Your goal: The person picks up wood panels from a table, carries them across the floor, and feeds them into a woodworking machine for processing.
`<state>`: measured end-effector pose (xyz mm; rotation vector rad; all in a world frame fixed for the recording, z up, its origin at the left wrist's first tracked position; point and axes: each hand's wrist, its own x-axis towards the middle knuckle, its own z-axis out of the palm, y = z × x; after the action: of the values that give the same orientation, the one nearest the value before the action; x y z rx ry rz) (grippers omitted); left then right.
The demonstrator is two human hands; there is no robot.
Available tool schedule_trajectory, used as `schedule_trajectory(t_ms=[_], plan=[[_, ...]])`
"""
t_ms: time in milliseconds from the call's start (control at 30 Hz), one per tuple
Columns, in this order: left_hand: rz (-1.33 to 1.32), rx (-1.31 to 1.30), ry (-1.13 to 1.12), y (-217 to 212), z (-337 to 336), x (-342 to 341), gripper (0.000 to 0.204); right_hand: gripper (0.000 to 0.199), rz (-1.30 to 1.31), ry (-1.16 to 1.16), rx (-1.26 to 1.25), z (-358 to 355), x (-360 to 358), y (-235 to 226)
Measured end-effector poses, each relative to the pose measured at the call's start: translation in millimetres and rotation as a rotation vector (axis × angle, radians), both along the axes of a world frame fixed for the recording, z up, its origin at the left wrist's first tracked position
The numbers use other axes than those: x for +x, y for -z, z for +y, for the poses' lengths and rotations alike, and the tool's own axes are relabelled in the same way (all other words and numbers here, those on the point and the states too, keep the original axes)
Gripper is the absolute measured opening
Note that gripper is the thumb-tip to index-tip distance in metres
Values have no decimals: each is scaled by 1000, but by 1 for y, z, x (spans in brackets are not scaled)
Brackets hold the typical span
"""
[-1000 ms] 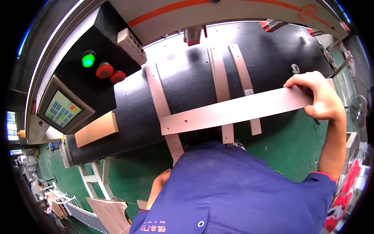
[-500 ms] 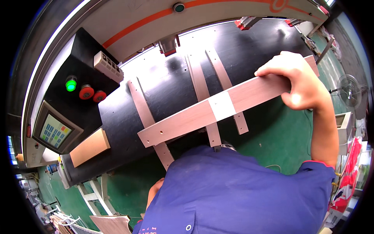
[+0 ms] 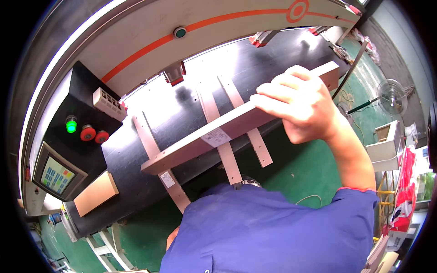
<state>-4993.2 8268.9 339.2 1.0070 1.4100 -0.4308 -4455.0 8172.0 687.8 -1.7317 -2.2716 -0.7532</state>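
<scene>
My right hand [image 3: 305, 107] grips a long wooden board [image 3: 248, 117] near its far right end, fingers over the upper edge. The board slants across the view, one long narrow edge turned up, with a pale label [image 3: 216, 137] on its face. Beneath it, three narrower wooden strips lie on the black tabletop and jut over its near edge: a left strip [image 3: 144, 134] with a white label, a middle strip [image 3: 230, 166] and a right strip [image 3: 260, 150]. Small holes show near the strips' ends. My left hand is hidden; only a bit of the arm shows beside my blue shirt.
A black control box with a lit green button [image 3: 71, 125], red knobs [image 3: 88, 133] and a screen [image 3: 57, 175] stands at left. Near it lies a tan wood piece [image 3: 96, 193]. A machine beam [image 3: 205, 22] spans the back. At right stands a fan [image 3: 390, 98].
My right hand has rolled the board, so its narrow edge now faces up and less of the broad face shows. The label on the left strip has come into sight. The view has shifted.
</scene>
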Motion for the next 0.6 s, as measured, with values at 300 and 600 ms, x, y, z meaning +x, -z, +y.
schedule_trajectory(t_ms=[300, 600], plan=[[42, -38, 22, 22, 0, -12, 66, 37, 47, -23, -34, -4, -3, 12], [56, -91, 53, 55, -11, -22, 63, 44, 123, -22, -72, 4, -4, 18]])
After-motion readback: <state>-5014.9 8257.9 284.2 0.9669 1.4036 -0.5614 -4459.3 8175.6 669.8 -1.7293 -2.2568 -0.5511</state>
